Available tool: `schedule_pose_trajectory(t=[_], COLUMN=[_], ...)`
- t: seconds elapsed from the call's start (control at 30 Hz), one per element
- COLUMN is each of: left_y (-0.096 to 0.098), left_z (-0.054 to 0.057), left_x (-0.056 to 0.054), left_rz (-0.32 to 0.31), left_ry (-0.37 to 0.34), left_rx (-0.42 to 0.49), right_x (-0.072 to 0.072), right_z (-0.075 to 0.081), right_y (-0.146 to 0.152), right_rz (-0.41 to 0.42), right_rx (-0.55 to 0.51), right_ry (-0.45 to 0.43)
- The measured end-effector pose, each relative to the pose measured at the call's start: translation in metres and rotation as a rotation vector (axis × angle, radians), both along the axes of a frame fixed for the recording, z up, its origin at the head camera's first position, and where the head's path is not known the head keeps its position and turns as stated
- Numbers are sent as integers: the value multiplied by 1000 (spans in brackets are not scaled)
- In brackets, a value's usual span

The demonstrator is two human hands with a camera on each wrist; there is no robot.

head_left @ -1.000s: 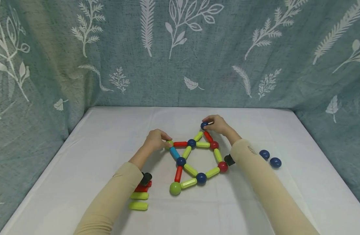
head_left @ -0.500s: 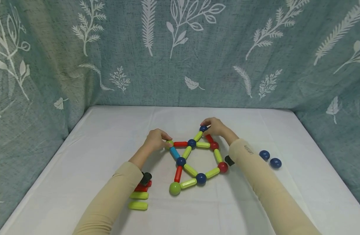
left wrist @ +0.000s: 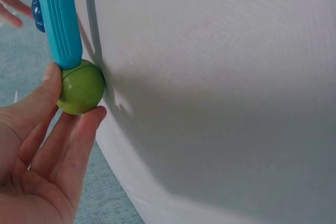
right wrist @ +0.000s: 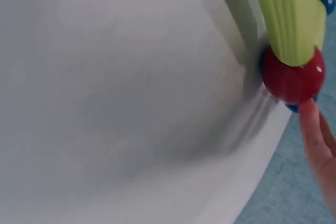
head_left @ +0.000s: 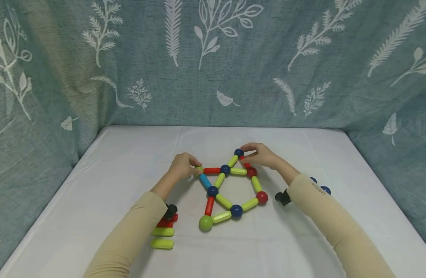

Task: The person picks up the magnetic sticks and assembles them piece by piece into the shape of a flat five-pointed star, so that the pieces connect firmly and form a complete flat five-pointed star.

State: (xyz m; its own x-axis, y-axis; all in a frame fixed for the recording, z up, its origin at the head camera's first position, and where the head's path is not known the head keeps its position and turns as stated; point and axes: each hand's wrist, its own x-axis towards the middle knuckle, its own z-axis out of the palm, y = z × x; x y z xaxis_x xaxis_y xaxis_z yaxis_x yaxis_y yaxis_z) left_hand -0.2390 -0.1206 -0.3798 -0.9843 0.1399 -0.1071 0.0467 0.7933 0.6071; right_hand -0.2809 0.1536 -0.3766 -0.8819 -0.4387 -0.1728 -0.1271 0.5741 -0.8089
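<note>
My left hand [head_left: 180,166] pinches a green ball [left wrist: 81,88] between thumb and fingers; a blue rod [left wrist: 60,22] and a red rod [head_left: 212,170] join it. At the far tip of the ball-and-rod frame sits a blue ball [head_left: 238,153], with a yellow-green rod [head_left: 232,161] at its lower left. My right hand [head_left: 264,156] is just right of that ball, its fingers spread loosely around the upper end of another red rod [head_left: 246,165]. Whether a fingertip touches either piece is hard to tell. A red ball [head_left: 252,172] joins that rod's lower end.
Near my left forearm lie loose yellow-green rods [head_left: 162,243] and red rods [head_left: 165,224], partly covered by the wrist camera [head_left: 170,212]. Two spare blue balls [head_left: 326,189] show behind my right sleeve. A patterned curtain [head_left: 213,96] hangs behind the white-covered table [head_left: 140,143].
My right hand brought the blue ball down to the rod ends at the far tip, let go of it and drew back to the right. My left hand keeps its hold.
</note>
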Motion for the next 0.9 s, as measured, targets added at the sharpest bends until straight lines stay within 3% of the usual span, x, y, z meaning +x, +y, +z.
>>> schedule_pose_trajectory(t=[0.2, 0.57, 0.9], left_y=[0, 0, 0], left_z=[-2, 0, -2], left_x=[-1, -2, -4], left_rz=[22, 17, 11], left_ry=[-9, -26, -31], left_rx=[-9, 2, -11], right_x=[25, 79, 95], right_z=[-1, -15, -25], right_y=[22, 50, 43], right_rz=[3, 45, -5], right_rx=[-111, -75, -16], right_ry=[23, -13, 53])
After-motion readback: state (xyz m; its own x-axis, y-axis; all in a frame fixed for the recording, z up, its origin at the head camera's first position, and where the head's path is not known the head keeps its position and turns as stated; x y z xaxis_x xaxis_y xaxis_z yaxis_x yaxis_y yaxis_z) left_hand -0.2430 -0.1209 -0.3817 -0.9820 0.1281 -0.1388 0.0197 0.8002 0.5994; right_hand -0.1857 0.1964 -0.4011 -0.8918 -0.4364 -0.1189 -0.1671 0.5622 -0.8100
